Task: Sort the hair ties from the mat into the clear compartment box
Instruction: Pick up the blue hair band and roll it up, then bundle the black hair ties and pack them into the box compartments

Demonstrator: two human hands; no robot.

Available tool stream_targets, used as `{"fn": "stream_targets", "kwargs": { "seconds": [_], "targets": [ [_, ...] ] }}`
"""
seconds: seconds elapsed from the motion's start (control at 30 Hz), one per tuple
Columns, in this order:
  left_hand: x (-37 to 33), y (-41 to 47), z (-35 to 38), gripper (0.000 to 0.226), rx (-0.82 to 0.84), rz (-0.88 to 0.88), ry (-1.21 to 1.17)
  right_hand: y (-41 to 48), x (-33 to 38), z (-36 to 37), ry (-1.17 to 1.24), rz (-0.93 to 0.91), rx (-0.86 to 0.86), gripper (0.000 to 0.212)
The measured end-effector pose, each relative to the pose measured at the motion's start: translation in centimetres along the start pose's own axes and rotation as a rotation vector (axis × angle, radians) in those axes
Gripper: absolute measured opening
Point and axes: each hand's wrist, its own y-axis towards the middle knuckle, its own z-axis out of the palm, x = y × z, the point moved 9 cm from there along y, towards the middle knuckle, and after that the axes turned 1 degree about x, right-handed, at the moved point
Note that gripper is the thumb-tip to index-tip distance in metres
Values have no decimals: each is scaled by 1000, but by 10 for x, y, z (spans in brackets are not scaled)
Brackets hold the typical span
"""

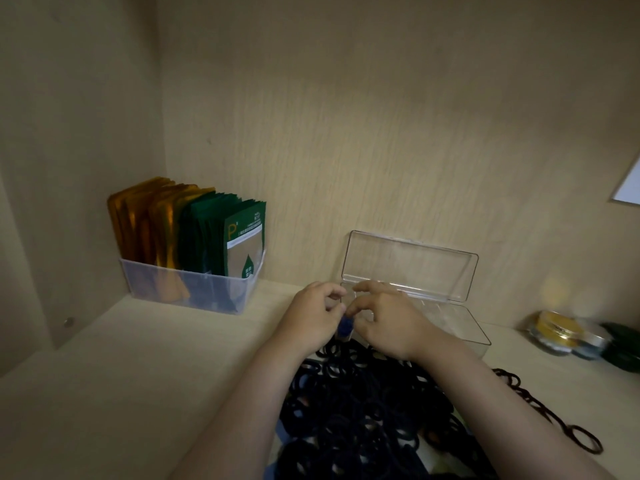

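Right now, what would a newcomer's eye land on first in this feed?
The big dark heap of hair ties at bottom centre. Just behind it, the left hand and right hand meet around a small blue thing at the near left corner of the clear box, whose lid stands open; their grip is unclear. At the back left stands a tub of gold and green sachets.

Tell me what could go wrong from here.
1. The left hand and right hand seem to pinch a small blue item at one end of the clear box; it could slip and land outside the box.
2. The black hair ties lie in a tangled pile, so lifting one may drag others along.
3. The open lid stands upright behind the hands; a bump might tip it shut.
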Motion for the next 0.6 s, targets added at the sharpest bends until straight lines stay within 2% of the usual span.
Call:
{"fn": "stream_targets", "kwargs": {
  "seconds": [0.07,0.17,0.3,0.4,0.47,0.6],
  "targets": [
    [-6,-3,-3,22,1,19,58,-4,-3,-10,37,-17,-70,28],
    [-25,-7,-14,9,6,73,169,-17,-3,-37,139,-61,-153,23],
    [-39,-17,-9,9,204,0,195,-35,5,-39,255,-56,63,11],
    [-34,-33,9,15,438,-95,259,-46,6,-26,112,47,238,44],
    [-29,-40,14,22,526,-134,308,-54,6,-16,-2,124,331,61],
    [-25,-46,17,26,597,-177,340,-59,13,1,-144,111,412,52]
  ]
}}
